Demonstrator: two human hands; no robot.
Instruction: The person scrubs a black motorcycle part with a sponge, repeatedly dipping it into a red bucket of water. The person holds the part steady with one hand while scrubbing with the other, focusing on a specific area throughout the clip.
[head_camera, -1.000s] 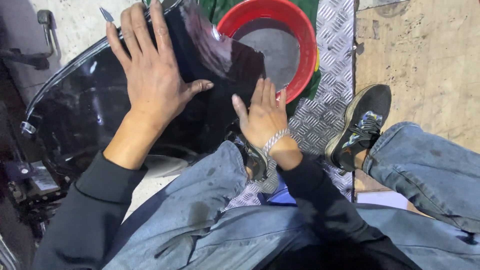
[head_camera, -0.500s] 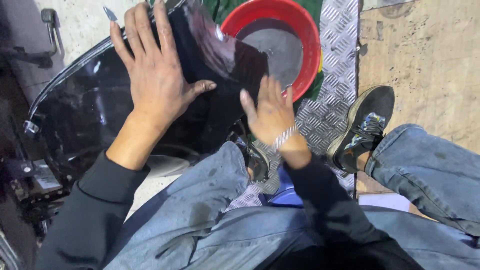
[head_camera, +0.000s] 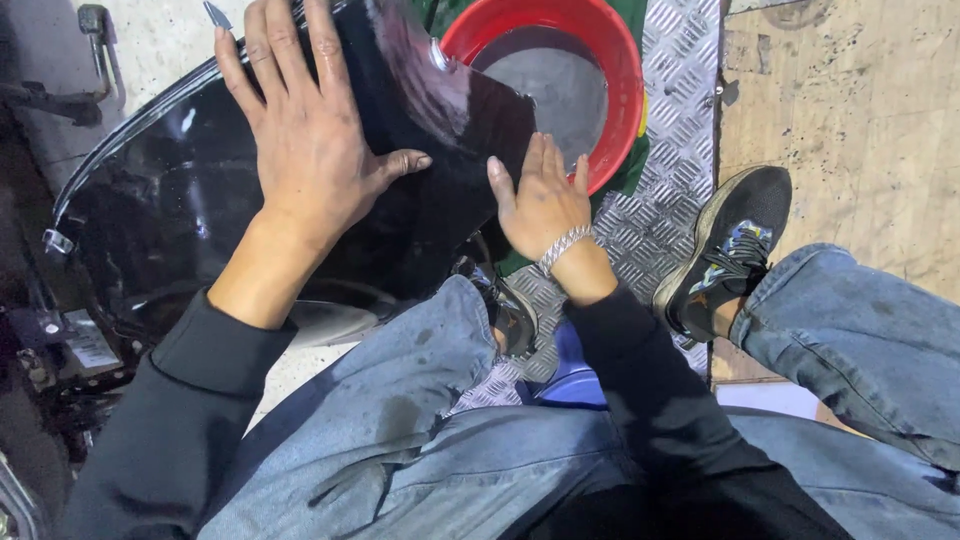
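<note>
— Since the earlier frames, what has shifted?

— Very little. Compared with a second ago, the right hand (head_camera: 545, 200) has slid slightly along the lower edge of the glossy black panel (head_camera: 180, 220), while the left hand (head_camera: 305, 140) has kept its place, spread flat on the panel's upper part.

— And in the head view now, how do the hands sit?

— Both are open. The left hand lies palm down with fingers fanned wide, pressing on the wet, shiny surface. The right hand is open too, fingers together and pointing up, its palm against the panel's right edge; it grips nothing. A silver bracelet (head_camera: 565, 247) sits on that wrist.

— Where is the panel itself?

— It leans in front of the person's knees, curved, its far corner overlapping the rim of the red basin (head_camera: 625, 90), which holds grey water. Below lie a patterned metal plate (head_camera: 680, 120) and a black shoe (head_camera: 730, 240).

— How far along does the work look?

— I would judge it midway: the surface gleams wet and streaked where the hands rub, so washing seems under way, with rinsing and drying apparently left. No cloth or sponge shows.
</note>
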